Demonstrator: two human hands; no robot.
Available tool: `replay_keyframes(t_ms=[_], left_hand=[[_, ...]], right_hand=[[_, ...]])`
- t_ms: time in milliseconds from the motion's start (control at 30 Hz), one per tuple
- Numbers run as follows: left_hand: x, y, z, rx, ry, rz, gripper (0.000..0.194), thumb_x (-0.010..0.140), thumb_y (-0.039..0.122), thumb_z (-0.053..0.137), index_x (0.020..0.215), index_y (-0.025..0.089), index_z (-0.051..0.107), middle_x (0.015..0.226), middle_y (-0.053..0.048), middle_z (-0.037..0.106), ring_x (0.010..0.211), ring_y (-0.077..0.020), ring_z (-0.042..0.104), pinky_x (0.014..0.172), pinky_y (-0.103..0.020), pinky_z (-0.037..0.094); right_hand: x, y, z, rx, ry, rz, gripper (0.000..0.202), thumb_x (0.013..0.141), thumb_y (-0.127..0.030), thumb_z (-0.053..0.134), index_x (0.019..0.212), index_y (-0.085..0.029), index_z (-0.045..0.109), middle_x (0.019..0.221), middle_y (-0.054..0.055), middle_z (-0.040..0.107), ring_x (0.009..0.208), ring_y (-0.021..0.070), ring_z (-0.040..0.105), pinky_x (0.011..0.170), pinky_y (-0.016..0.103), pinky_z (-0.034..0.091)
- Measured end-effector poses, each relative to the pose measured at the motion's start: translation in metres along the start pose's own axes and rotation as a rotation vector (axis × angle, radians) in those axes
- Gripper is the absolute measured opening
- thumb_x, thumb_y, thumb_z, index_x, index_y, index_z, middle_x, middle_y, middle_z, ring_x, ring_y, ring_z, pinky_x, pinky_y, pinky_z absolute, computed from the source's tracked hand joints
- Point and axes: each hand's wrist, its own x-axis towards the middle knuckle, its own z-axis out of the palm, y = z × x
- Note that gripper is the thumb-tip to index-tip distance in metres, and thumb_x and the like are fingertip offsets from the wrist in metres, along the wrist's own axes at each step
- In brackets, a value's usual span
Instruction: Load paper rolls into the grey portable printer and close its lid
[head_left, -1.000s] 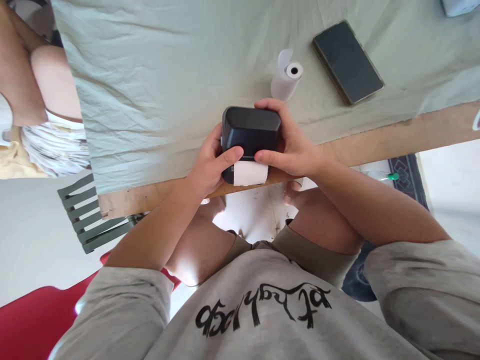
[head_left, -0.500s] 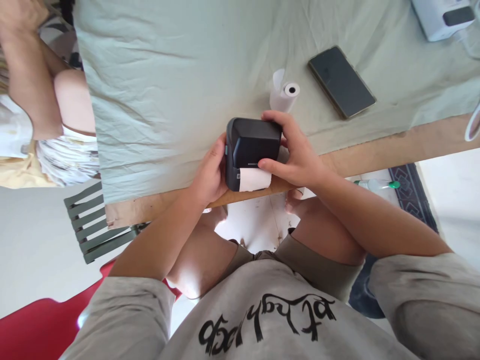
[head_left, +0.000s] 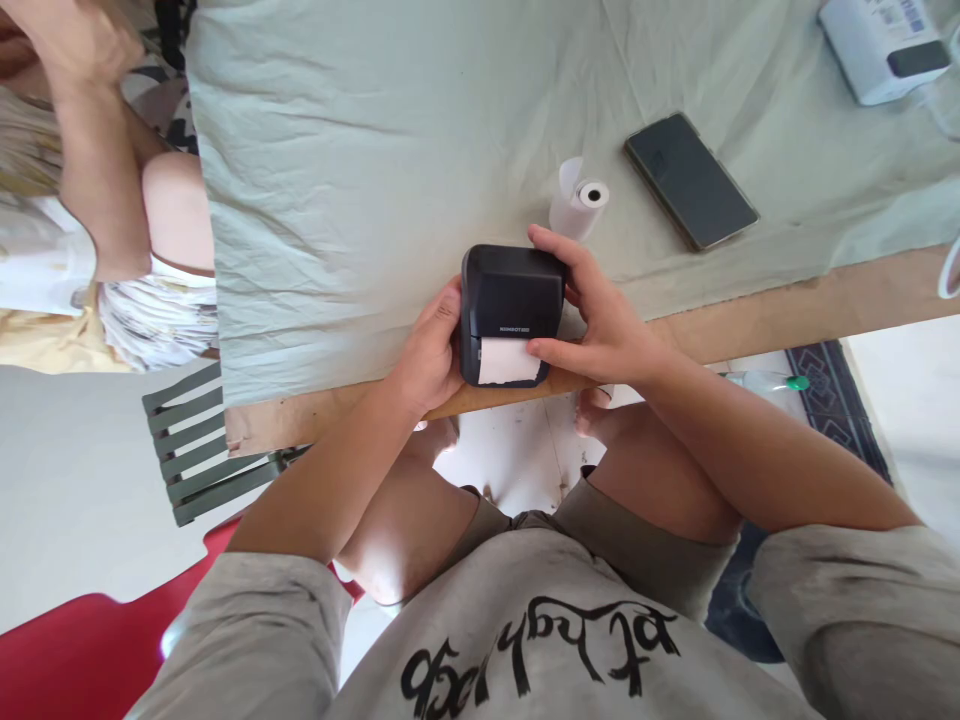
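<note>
Between my two hands is a small black receipt printer [head_left: 516, 290], held at the table's near edge. A strip of white paper [head_left: 510, 362] sticks out of its slot on the side toward me. My left hand [head_left: 433, 350] is closed around the printer's left side, thumb along the edge. Gripping the right side is my right hand [head_left: 589, 310], with its thumb by the paper strip and its fingers at the far corner. Just beyond the right hand stands a white paper roll [head_left: 576, 208] with a loose end curling up.
A dark smartphone [head_left: 691, 180] lies right of the roll on the pale green cloth [head_left: 360, 180]. At the far right corner sits a white device [head_left: 885, 50] with a cable. Another person's arm [head_left: 101, 170] shows at left, near a green slatted chair [head_left: 184, 440] and a red chair [head_left: 97, 640].
The printer has tilted slightly, so its lettering shows more fully, and my right thumb has shifted off the lettering toward the paper. The whole view has moved a little.
</note>
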Motion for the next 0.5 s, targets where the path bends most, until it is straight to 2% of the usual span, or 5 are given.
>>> replay_keyframes(t_ms=[133,233,300,433,500], left_hand=[[0.0,0.001,0.0,-0.064,-0.07,-0.05,0.044,0.089,0.057,0.046,0.11,0.022,0.061,0.105,-0.003,0.07,0.114,-0.0263,0.062,0.092,-0.038,0.054],[-0.001,0.002,0.0,-0.015,-0.072,-0.024,0.038,0.086,0.052,0.056,0.111,0.023,0.06,0.103,-0.001,0.07,0.109,-0.0233,0.064,0.089,-0.034,0.054],[-0.001,0.002,0.0,0.024,-0.068,-0.004,0.034,0.085,0.046,0.06,0.11,0.023,0.06,0.103,-0.001,0.069,0.106,-0.0202,0.065,0.087,-0.031,0.054],[-0.001,0.001,0.0,0.049,-0.054,-0.033,0.037,0.086,0.05,0.056,0.108,0.021,0.06,0.111,-0.004,0.068,0.114,-0.0227,0.062,0.09,-0.032,0.054],[0.0,0.002,0.0,0.052,-0.062,-0.029,0.037,0.086,0.051,0.056,0.109,0.022,0.059,0.114,-0.004,0.067,0.119,-0.024,0.058,0.094,-0.034,0.053]], right_hand=[[0.004,-0.012,-0.004,-0.151,0.166,-0.03,0.075,0.072,-0.054,0.07,0.135,-0.026,0.04,0.133,0.012,0.045,0.128,0.0306,0.044,0.097,0.046,0.05],[0.015,-0.022,-0.006,-0.221,0.363,0.025,0.054,0.078,-0.057,0.064,0.119,-0.026,0.046,0.096,0.005,0.054,0.087,0.0201,0.059,0.072,0.037,0.054],[0.025,-0.026,-0.007,-0.146,0.478,0.058,0.034,0.087,-0.054,0.056,0.1,-0.026,0.042,0.078,-0.001,0.047,0.065,0.0126,0.055,0.058,0.03,0.05],[0.037,-0.03,-0.01,-0.04,0.597,0.019,0.038,0.09,-0.047,0.053,0.075,-0.024,0.026,0.074,-0.002,0.047,0.066,0.0123,0.057,0.056,0.028,0.047],[0.036,-0.031,-0.011,-0.152,0.531,0.006,0.033,0.09,-0.042,0.054,0.073,-0.023,0.032,0.075,-0.002,0.053,0.066,0.0127,0.056,0.057,0.029,0.046]])
